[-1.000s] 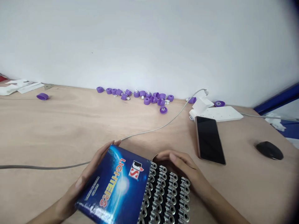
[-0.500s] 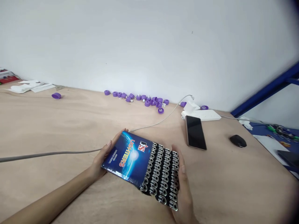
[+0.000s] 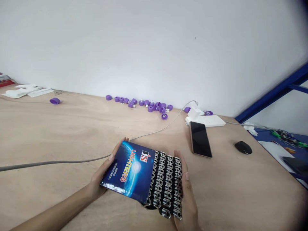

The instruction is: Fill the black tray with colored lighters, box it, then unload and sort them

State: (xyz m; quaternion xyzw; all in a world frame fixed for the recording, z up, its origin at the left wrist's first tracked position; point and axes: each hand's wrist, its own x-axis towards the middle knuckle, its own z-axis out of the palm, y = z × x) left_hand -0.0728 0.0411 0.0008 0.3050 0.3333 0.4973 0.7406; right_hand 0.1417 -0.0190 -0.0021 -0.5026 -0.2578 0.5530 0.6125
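Note:
A tray of lighters [image 3: 166, 181] with metal tops in several rows is held tilted above the table, its left part covered by a glossy blue cardboard sleeve [image 3: 131, 170] printed "LIGHTERS". My left hand [image 3: 103, 171] grips the sleeve's left edge, thumb along the side and fingertips at the far corner. My right hand [image 3: 189, 189] is pressed along the right side of the lighter rows, with its lower fingers hidden beneath. The lighters' bodies are out of sight.
Several purple caps [image 3: 150, 108] lie along the wall. On the right are a phone [image 3: 200, 139], a white power strip [image 3: 211, 121] and a black mouse [image 3: 243, 147]. A grey cable [image 3: 57, 163] runs behind the sleeve; white paper [image 3: 21, 91] lies far left.
Both hands and the lighter pack have shifted slightly down and left in view, and the pack's angle has changed a little. The grip stays the same; the background has shifted slightly too.

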